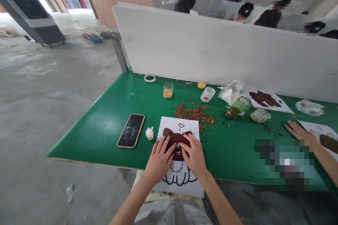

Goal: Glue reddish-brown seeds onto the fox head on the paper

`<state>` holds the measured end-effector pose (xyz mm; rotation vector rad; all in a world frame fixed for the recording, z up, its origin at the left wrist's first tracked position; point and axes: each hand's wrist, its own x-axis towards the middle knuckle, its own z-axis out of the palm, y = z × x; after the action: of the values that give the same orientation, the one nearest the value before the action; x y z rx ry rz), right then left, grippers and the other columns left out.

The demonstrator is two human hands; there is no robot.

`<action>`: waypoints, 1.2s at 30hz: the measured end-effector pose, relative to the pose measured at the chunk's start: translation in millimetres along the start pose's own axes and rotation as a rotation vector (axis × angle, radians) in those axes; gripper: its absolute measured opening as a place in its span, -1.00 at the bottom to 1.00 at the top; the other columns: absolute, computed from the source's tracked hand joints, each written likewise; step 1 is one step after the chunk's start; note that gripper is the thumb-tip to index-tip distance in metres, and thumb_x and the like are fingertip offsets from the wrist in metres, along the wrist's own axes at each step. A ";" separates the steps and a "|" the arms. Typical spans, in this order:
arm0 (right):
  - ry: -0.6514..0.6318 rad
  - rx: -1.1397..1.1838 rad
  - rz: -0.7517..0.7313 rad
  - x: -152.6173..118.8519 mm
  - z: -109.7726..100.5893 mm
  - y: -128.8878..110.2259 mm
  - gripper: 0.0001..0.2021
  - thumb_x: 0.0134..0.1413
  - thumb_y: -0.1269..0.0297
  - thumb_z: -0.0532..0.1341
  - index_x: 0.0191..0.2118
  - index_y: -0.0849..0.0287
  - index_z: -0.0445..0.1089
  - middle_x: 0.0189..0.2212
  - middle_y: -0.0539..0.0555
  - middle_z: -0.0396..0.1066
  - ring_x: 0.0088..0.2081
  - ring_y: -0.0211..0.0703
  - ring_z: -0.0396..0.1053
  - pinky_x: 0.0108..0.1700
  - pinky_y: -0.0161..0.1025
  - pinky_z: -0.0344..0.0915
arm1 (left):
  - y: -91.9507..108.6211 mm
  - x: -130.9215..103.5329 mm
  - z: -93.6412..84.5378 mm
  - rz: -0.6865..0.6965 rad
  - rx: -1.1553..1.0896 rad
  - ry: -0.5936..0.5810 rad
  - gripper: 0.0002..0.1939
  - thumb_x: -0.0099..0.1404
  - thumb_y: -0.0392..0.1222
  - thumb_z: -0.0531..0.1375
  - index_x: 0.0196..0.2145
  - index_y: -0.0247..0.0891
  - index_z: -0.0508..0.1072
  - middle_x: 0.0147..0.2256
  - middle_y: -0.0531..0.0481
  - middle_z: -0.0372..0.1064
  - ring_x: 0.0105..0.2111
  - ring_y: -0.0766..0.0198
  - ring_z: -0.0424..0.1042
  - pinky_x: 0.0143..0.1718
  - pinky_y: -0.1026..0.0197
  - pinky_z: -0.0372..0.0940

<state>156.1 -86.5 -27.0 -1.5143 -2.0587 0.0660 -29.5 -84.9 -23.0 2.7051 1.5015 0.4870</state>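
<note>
A white sheet of paper [194,126] with a black-outlined cartoon cat drawing lies before me, its lower part reaching past the table's near edge. Dark red beans or seeds cover most of the cat's head [177,138], and one ear has greenish ones. My left hand [160,157] rests on the left side of the head, fingers spread. On the right side lies my right hand [194,154], also with fingers apart. Neither visibly grips anything; the fingertips hide part of the face. Just left of the sheet stands a small white bottle [149,133].
Loose red and green beans [195,113] are scattered beyond the sheet. A phone [131,130] lies at left. Further back are a tape roll [150,78], a cup of corn kernels [168,90] and a tipped green jar [237,107]. Another person's hand [301,133] is at right.
</note>
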 end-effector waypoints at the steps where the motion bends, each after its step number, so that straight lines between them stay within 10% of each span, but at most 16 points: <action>1: -0.001 -0.003 -0.005 0.0 0.1 -0.1 -0.72 0.15 0.41 0.08 -0.10 0.06 0.46 0.07 0.12 0.27 0.15 0.01 0.11 0.13 0.01 0.14 | -0.5 -0.3 0.4 0.003 0.010 0.002 -0.51 0.36 -0.16 -0.05 0.23 -0.03 0.09 0.26 -0.06 0.00 0.25 0.08 -0.02 0.19 -0.02 0.03; 13: 0.019 0.032 -0.045 -0.8 1.4 0.8 -0.72 0.17 0.42 0.06 -0.06 0.07 0.39 0.07 0.12 0.27 0.16 -0.01 0.11 0.13 -0.01 0.12 | -4.9 -0.2 0.0 0.026 -0.073 0.035 -0.48 0.36 -0.21 -0.05 0.25 -0.05 0.03 0.24 -0.06 0.03 0.23 0.10 0.02 0.16 -0.01 0.09; 18: 0.102 0.143 0.059 9.0 -12.6 14.0 -0.89 0.18 0.30 0.12 -0.28 0.13 0.38 -0.23 0.09 0.41 -0.10 -0.11 0.31 -0.04 -0.14 0.20 | -28.8 -18.3 -8.9 -0.019 -0.261 0.160 -0.66 0.32 -0.31 -0.04 0.01 -0.20 0.34 0.01 -0.11 0.32 0.00 0.17 0.29 -0.01 0.10 0.26; 25: -0.034 -0.068 0.132 84.0 -31.0 69.3 -0.82 0.21 0.32 0.04 -0.34 0.14 0.37 -0.33 0.06 0.41 -0.28 -0.16 0.33 -0.23 -0.27 0.15 | -48.4 -27.2 -3.6 -0.197 -0.202 0.232 -0.79 0.31 -0.30 -0.01 -0.22 -0.23 0.41 -0.26 -0.08 0.40 -0.26 0.20 0.36 -0.19 0.12 0.28; 36: -0.301 -0.243 0.263 192.5 16.2 108.7 -0.85 0.18 0.34 0.12 -0.27 0.15 0.44 -0.28 0.08 0.48 -0.28 -0.17 0.36 -0.35 -0.32 0.12 | -40.0 -20.4 -7.9 -0.286 -0.111 0.185 -0.81 0.31 -0.30 -0.01 -0.28 -0.22 0.41 -0.30 -0.06 0.36 -0.30 0.20 0.33 -0.23 0.13 0.24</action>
<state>205.4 127.9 0.0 -2.0268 -2.1417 0.1583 -74.7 -81.4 -27.1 2.3645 1.8077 0.7953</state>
